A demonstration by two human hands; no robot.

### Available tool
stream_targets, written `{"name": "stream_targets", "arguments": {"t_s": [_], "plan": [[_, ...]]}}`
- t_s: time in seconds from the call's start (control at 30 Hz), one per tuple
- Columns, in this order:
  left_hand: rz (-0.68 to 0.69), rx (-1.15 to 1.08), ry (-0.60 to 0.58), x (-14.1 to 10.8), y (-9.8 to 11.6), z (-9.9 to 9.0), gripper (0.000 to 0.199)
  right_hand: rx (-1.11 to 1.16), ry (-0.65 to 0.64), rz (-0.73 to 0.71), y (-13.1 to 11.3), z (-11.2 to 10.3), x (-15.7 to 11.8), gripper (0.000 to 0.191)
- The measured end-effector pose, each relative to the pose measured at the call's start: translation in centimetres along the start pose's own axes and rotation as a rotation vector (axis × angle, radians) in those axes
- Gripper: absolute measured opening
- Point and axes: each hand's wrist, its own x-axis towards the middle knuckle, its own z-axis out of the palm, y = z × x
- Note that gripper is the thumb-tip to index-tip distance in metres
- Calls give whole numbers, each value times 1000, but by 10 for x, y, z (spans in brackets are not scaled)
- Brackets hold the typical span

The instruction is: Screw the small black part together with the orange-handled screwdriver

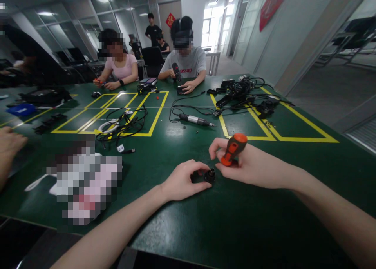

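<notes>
Between the thumb and fingers of my left hand (183,180) is a small round black part (209,175) with a short metal-looking stub on top, resting on the green table. My right hand (252,163) is closed around a screwdriver (234,149) with an orange and dark grey handle. The handle leans, its orange end up and to the right. The screwdriver's shaft cannot be made out. My right fingertips are just to the right of the black part, a small gap apart from it.
Beyond my hands lies a silver and black pen-shaped power tool (195,120) with a cord. Coiled cables (123,122) are ahead on the left, a tangled black cable heap (239,90) far right. Blurred-out items (88,182) lie left. Two people sit opposite, one holding a power drill (176,71).
</notes>
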Motion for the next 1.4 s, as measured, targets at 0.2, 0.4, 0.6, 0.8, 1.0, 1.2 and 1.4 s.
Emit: {"name": "stream_targets", "arguments": {"t_s": [0.2, 0.4, 0.6, 0.8, 1.0, 1.2, 1.4], "plan": [[5, 8, -13, 0, 0, -2, 32, 19, -57, -19, 0, 3, 0, 14], [20, 11, -18, 1, 0, -4, 32, -74, 58, -68, 1, 5, 2, 8], [22, 12, -26, 2, 2, -5, 34, -32, 30, -41, 0, 3, 1, 17], [28, 16, -17, 1, 0, -4, 32, -8, -20, -69, 5, 4, 2, 8], [40, 7, -10, 1, -2, -4, 33, -24, 1, -32, 7, 4, 2, 8], [19, 8, -23, 1, 0, -4, 31, -12, -25, -31, 4, 2, 1, 13], [30, 8, -23, 1, 1, -5, 30, -38, -17, -78, 7, 1, 0, 3]]}}
